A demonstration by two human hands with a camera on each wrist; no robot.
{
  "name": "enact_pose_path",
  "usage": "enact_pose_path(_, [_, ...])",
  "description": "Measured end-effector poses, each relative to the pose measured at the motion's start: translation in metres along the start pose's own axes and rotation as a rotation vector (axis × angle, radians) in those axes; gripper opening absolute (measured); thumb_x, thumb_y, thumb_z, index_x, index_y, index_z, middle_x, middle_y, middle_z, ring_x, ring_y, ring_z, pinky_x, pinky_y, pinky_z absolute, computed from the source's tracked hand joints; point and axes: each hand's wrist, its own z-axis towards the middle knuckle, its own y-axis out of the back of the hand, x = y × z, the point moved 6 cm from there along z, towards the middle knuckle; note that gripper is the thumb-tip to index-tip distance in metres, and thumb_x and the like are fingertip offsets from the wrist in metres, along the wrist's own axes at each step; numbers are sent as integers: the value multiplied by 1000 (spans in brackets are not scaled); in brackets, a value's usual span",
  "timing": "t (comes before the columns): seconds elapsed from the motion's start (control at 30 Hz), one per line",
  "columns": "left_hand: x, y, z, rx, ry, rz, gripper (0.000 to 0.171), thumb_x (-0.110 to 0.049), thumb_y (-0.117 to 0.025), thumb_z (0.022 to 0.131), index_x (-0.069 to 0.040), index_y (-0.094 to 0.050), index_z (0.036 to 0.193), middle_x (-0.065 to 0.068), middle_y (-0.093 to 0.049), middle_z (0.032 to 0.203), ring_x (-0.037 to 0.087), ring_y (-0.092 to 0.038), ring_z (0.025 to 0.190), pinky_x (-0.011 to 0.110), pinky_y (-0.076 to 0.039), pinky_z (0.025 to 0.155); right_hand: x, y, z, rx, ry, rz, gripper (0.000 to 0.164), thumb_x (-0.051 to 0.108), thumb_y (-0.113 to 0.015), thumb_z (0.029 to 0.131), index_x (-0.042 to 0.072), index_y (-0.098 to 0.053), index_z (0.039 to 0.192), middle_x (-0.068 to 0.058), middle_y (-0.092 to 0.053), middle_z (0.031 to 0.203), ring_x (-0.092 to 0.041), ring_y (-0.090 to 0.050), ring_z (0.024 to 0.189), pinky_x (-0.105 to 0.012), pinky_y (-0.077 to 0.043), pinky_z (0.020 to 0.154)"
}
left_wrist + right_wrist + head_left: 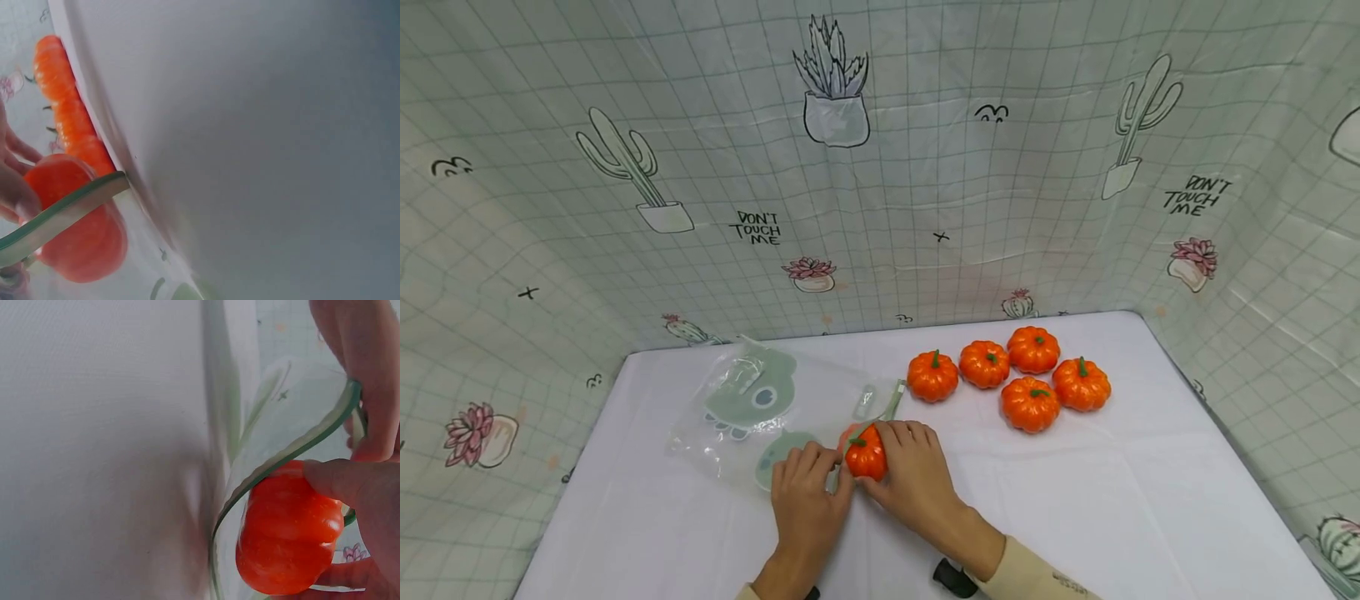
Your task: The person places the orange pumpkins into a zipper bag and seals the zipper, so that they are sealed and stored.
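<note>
Five loose orange pumpkins sit unbagged at 1 to 2 o'clock of the held pumpkin, which is at the mouth of the clear bag, apparently partly behind film. Right hand grips it, thumb and fingers around; left hand pinches the bag's green rim. Judged early: one at the mouth, five left, can't tell if any inside. Bag spreads toward 10. White tablecloth meets grid curtain at 12; wide stretch at 3 to 4, room to move
</note>
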Motion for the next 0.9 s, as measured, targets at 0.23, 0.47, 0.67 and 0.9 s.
enact_pose_path(0.23, [1,3,4,-23,11,1,7,-2,-74,75,-9,-72,77,1,-61,76,20,-54,69,36,-39,65,-1,-6,-2,19,-6,-1,74,42,-93,76,2,-64,131,-12,-70,119,-30,-62,108,-49,-51,99])
enact_pose_path(0.47, [3,4,5,-48,19,-4,8,-2,-73,76,-10,-71,76,1,-61,75,21,-56,70,37,-39,66,0,-9,-3,-9,-17,8,73,38,-95,73,0,-62,127,-13,-72,113,-30,-64,105,-48,-52,96])
enact_pose_path(0.67, [5,3,4,-47,30,-9,7,-3,-74,77,-10,-72,76,1,-61,76,21,-56,70,37,-38,66,1,-15,-3,-8,-28,21,73,36,-95,74,-2,-61,127,-14,-72,113,-30,-65,106,-47,-53,96])
enact_pose_path(0.9, [8,5,4,-51,33,0,9,-1,-74,76,-10,-71,76,1,-61,77,20,-57,70,36,-38,66,-2,-17,-9,0,-42,56,80,40,-94,77,-3,-58,134,-15,-70,121,-33,-66,113,-48,-54,100])
